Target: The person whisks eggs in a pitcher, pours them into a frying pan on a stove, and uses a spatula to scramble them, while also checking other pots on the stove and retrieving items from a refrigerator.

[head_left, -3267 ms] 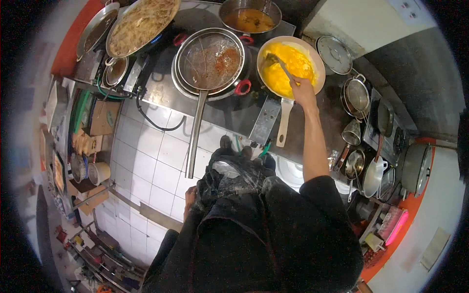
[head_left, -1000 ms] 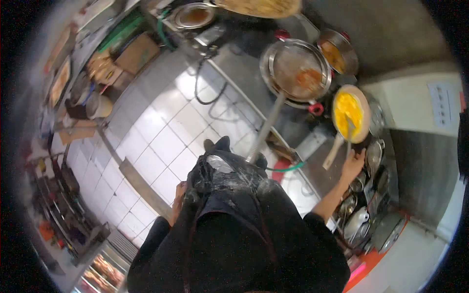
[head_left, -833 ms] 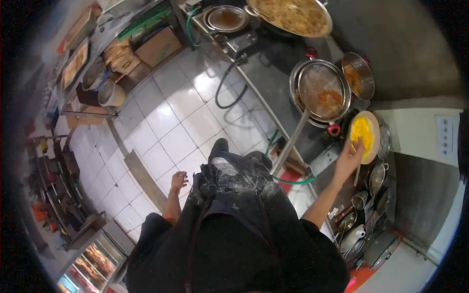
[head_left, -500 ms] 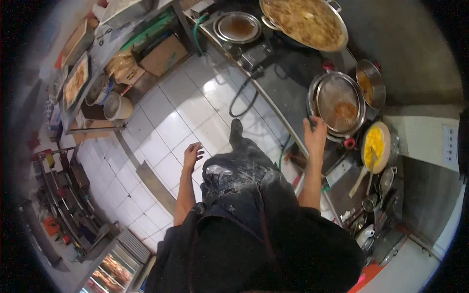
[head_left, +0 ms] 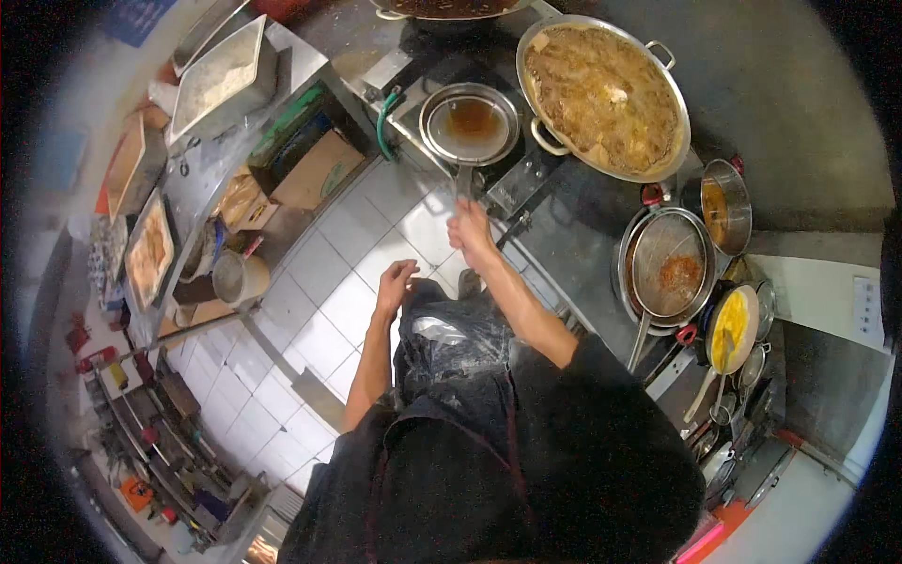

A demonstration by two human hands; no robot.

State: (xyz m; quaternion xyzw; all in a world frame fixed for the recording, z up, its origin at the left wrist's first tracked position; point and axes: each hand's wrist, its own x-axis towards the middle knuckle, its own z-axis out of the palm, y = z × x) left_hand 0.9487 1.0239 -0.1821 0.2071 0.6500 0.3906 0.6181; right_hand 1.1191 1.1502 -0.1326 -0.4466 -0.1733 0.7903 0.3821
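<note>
My right hand [head_left: 470, 233] is closed round the handle of a small frying pan [head_left: 474, 132]. The pan sits level at the far end of the steel counter, with a brown patch in the middle of its grey inside. My left hand [head_left: 398, 282] hangs over the tiled floor in front of my dark, dusty apron [head_left: 446, 329]. Its fingers are loosely bent and apart, and nothing shows in them. Right of the frying pan stands a wide two-handled pan [head_left: 601, 103] of bubbling oil with pieces frying in it.
A mesh strainer [head_left: 662, 258] with orange crumbs rests over a pot on the right, beside a deep steel pot [head_left: 728, 207] and a bowl of yellow food [head_left: 731, 324]. Trays [head_left: 221, 80] and a white bucket [head_left: 240, 279] stand at the left shelves. A green hose [head_left: 384, 122] hangs at the counter edge.
My right hand has moved left and away from beside the strainer and has taken hold of the frying pan's handle. My left hand has shifted slightly right. The view has shifted too.
</note>
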